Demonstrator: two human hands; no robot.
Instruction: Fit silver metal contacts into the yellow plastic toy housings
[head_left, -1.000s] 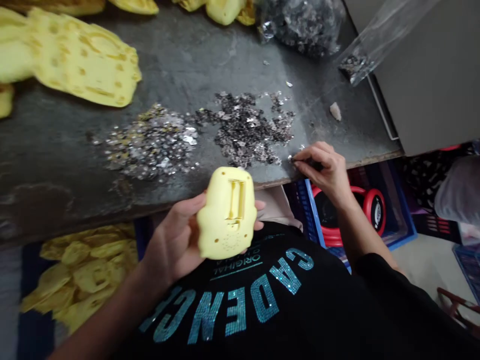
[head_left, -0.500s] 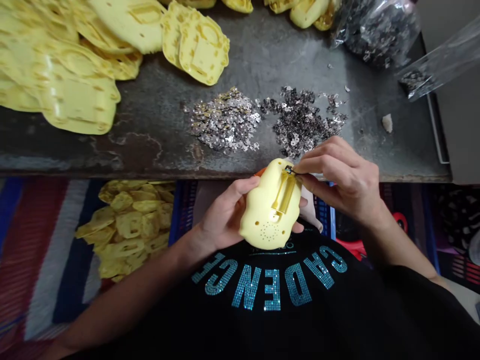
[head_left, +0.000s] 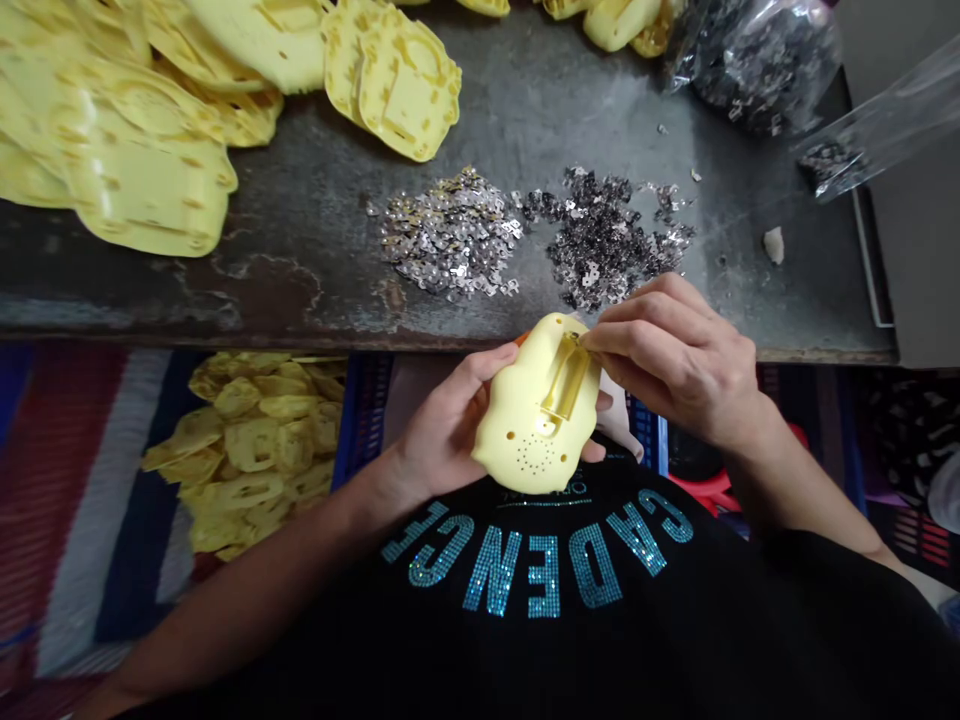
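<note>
The left hand [head_left: 442, 420] is gripping a yellow plastic casing [head_left: 517, 440]; the right hand [head_left: 675, 360] is pinching something tiny at the casing's 1 o'clock edge.

My metal-topped workbench [head_left: 570, 90], scuffed and rust-stained along its front edge, carries a heap of yellow plastic casings [head_left: 150, 170] toward the far left corner. Mid-bench, just beside each other, lie a silvery pile of small metal pieces [head_left: 450, 235] and a darker pile [head_left: 607, 235]. Toward the far right corner sit a clear bag of dark pieces [head_left: 757, 65] and a second clear bag [head_left: 877, 115], with a small pale lump [head_left: 774, 245] near the right edge.
</note>
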